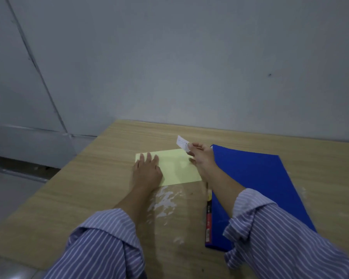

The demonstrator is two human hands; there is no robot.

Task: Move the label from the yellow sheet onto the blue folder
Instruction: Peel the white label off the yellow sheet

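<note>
A pale yellow sheet (175, 168) lies flat on the wooden table. My left hand (147, 171) rests palm down on its left part, fingers spread, pinning it. My right hand (200, 157) pinches a small white label (182, 142) with handwriting on it, lifted clear of the sheet above its far right corner. The blue folder (256, 182) lies closed on the table just to the right of the sheet, partly covered by my right forearm.
The wooden table (89, 178) ends at a grey wall behind and drops off at the left edge. A whitish worn patch (165, 200) marks the tabletop below the sheet. A printed spine strip (208, 218) runs along the folder's left edge.
</note>
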